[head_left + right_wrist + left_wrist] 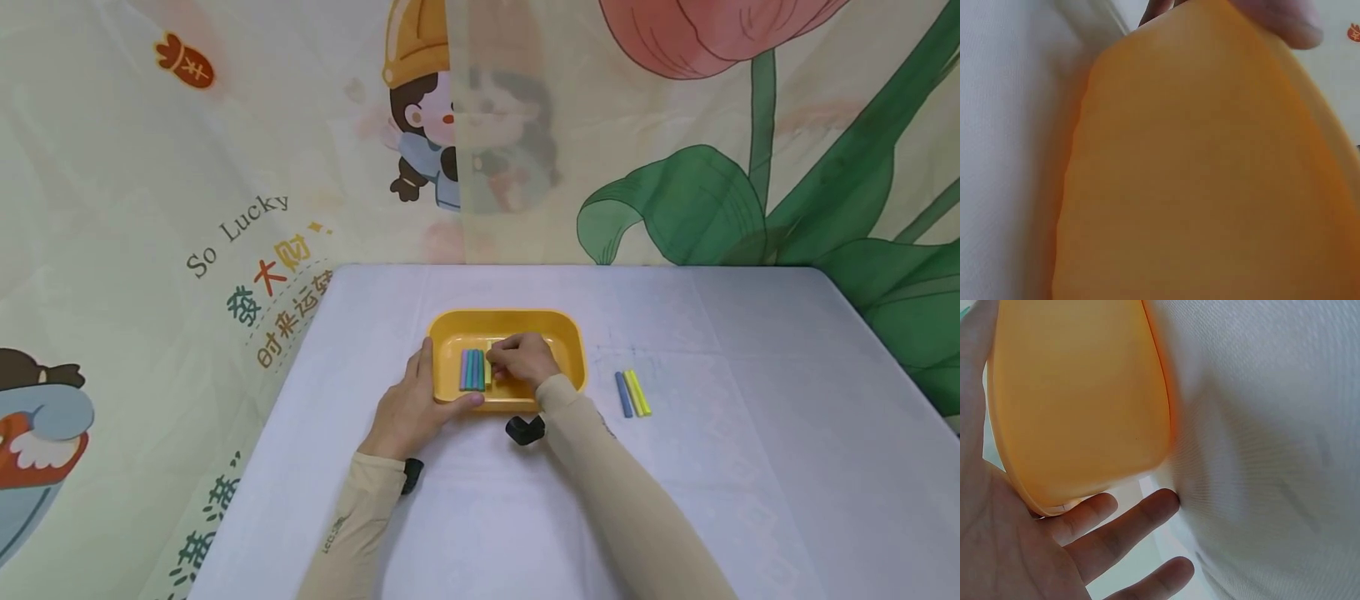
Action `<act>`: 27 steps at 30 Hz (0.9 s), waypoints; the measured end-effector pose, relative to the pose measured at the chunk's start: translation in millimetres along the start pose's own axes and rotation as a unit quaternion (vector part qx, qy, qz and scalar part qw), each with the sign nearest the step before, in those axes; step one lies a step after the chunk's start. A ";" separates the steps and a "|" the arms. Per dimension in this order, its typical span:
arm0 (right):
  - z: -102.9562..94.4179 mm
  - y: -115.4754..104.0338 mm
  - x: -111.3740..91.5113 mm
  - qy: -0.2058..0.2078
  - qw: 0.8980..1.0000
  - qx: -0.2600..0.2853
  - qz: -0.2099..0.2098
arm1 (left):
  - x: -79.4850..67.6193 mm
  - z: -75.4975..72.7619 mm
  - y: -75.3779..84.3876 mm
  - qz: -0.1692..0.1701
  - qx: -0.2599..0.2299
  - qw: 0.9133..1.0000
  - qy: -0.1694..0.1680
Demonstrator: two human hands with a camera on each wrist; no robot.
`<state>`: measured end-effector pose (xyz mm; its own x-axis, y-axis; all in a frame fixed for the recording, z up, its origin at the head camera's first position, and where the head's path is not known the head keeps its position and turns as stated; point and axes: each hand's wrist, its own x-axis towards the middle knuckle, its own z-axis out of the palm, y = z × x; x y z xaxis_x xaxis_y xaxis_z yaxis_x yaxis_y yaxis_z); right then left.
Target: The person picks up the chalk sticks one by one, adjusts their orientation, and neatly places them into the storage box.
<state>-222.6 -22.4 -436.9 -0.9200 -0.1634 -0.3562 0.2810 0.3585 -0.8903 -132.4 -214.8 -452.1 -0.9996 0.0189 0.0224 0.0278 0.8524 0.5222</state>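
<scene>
One yellow stick (488,377) lay beside a row of colored sticks (472,371) in a yellow tray (506,312), pinched by the right hand (527,360); likely light and brittle, it seemed suited to a gentle mid-length hold. The left hand (408,408), fingers spread, braced the tray on the desk (720,333).
</scene>
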 end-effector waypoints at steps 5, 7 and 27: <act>1.9 -2.4 1.8 -0.003 1.000 -0.020 0.013 | 0.6 -1.2 1.0 0.010 0.006 1.000 0.007; 2.6 -2.1 2.3 0.000 1.000 -0.027 0.009 | 0.9 -1.4 1.2 0.011 0.007 1.000 0.008; 3.9 -1.4 -2.2 0.012 0.998 -0.063 -0.011 | -0.1 0.0 0.4 0.005 0.005 1.000 0.000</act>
<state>-219.9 -26.1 -435.9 -0.9325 -0.1501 -0.3286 0.2258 0.4680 -0.8544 -132.3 -214.5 -451.9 -0.9993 0.0269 0.0268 0.0369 0.8570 0.5140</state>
